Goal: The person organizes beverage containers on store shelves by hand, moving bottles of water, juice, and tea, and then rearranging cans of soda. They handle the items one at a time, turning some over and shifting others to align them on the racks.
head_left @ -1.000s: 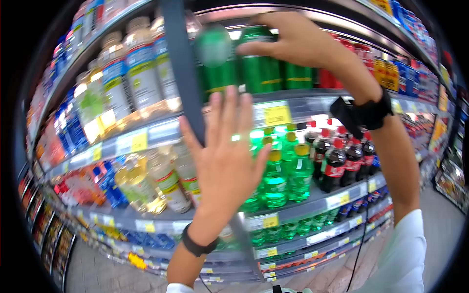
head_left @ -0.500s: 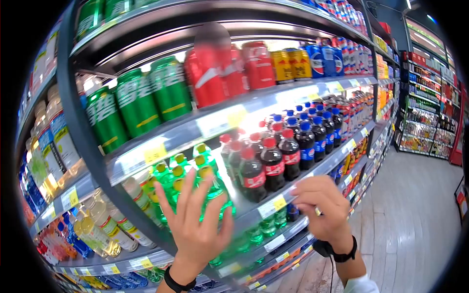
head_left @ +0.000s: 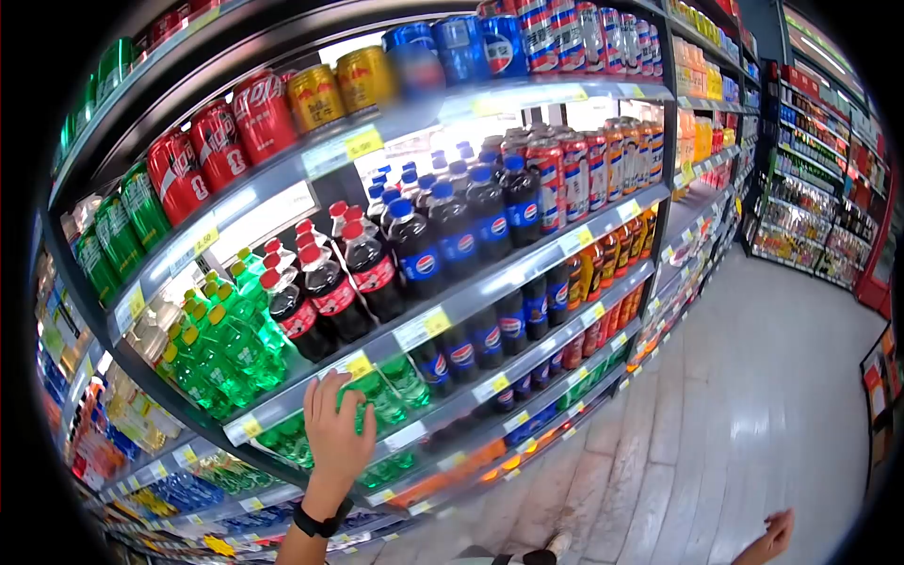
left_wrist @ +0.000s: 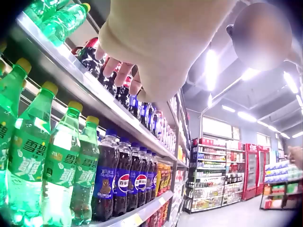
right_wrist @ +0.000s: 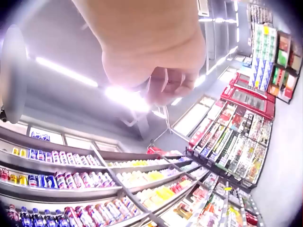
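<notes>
withdrawn from the shelf edge since the earlier frame, the right hand is now low over the floor; the left hand's fingers have gone from spread to loosely bent. we see nothing held in either hand; whether the left fingertips touch the edge, we cannot tell. just beyond the left hand, the nearer one, green bottles stand on the shelf below that edge, long axes upright. we note clear green bodies, yellow caps and pale-green labels with dark characters. alongside them stand dark bottles with blue caps.
</notes>
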`<state>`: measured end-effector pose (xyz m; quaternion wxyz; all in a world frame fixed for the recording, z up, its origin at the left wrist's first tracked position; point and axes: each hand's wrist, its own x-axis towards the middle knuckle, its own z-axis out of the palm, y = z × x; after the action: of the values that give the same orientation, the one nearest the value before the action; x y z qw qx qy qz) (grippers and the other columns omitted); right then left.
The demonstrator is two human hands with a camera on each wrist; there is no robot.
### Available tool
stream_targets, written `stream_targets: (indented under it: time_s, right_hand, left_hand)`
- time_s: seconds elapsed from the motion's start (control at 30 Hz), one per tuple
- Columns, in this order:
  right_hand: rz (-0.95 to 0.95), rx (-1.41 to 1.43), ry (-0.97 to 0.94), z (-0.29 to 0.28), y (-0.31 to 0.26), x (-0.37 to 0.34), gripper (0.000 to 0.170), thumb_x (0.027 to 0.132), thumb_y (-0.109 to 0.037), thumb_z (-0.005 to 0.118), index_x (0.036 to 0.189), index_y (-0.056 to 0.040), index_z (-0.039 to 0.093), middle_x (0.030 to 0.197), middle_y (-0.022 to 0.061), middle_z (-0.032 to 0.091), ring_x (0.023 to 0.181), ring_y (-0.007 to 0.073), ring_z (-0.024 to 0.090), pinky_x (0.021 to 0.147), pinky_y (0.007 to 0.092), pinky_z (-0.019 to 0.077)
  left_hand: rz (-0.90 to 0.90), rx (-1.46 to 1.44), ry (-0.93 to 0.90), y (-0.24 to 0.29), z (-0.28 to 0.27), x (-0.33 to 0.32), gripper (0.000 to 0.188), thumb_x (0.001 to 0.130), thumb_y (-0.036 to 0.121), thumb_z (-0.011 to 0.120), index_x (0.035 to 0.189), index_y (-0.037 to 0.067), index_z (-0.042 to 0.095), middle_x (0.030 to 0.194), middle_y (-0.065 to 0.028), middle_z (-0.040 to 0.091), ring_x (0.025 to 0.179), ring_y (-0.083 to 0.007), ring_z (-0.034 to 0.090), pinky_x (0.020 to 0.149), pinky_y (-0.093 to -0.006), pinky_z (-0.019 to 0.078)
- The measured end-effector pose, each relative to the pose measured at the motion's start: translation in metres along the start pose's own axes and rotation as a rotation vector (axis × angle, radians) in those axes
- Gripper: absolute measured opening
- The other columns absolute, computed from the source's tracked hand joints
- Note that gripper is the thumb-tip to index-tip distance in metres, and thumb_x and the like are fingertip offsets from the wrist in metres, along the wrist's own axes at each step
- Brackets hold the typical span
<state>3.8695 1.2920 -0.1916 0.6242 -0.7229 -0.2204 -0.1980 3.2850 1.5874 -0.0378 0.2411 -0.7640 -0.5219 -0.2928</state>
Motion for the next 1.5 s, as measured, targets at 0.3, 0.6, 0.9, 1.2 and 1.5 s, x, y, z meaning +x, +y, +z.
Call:
stream_targets:
  time_s: [0.3,0.6,0.9,1.2,1.5]
  right_hand:
    - [0.093,0.091,-0.065,0.065,-0.013,0.023,0.028,0.101,-0.012,0.064,0.077,0.0025,0.066,0.069,0.0077,0.063,0.065,0.0173,0.058,0.064,0.0336,0.0493]
    - [-0.474,0.349,-0.846,0.264,-0.165,0.094,0.03,0.077,-0.007,0.079,0.104,0.0006,0.068,0.092,0.0121,0.069,0.087,0.0237,0.065,0.081,0.0344,0.0495]
    - [-1.199,0.624,-0.726,0.381,-0.43,0.161,0.053,0.079,-0.03,0.084,0.12,-0.0013,0.067,0.122,0.0155,0.069,0.117,0.0315,0.066,0.101,0.0405,0.0483]
    - [-1.529,0.61,-0.289,0.515,-0.586,0.158,0.082,0.087,-0.067,0.07,0.147,-0.0127,0.055,0.136,0.0167,0.066,0.132,0.036,0.059,0.113,0.0523,0.0436]
    - [-1.503,0.575,-0.705,0.572,-0.641,0.174,0.086,0.083,-0.075,0.068,0.131,-0.0047,0.067,0.116,0.0217,0.07,0.111,0.0354,0.068,0.092,0.0448,0.0559]
  left_hand:
    - [-0.176,0.172,-0.204,0.034,0.022,-0.002,0.069,0.083,0.015,0.075,0.144,0.001,0.046,0.155,-0.0232,0.041,0.147,-0.0418,0.036,0.122,-0.0598,0.0249]
    - [-0.245,0.163,-0.153,0.036,0.015,0.014,0.049,0.082,0.015,0.075,0.128,0.006,0.062,0.14,-0.018,0.056,0.135,-0.0384,0.051,0.119,-0.0583,0.031]
    - [-0.161,0.089,0.03,0.012,-0.006,0.033,0.026,0.071,0.001,0.07,0.097,0.004,0.069,0.113,-0.0102,0.069,0.11,-0.034,0.063,0.095,-0.0487,0.0466]
    - [-0.1,-0.173,0.109,0.074,-0.125,0.109,0.02,0.071,-0.003,0.066,0.089,0.004,0.069,0.095,-0.0116,0.072,0.091,-0.0322,0.066,0.081,-0.0416,0.0506]
    - [0.153,-0.047,0.097,0.14,-0.142,0.244,0.023,0.072,0.004,0.066,0.095,0.003,0.071,0.093,-0.0117,0.073,0.093,-0.0304,0.068,0.086,-0.043,0.0513]
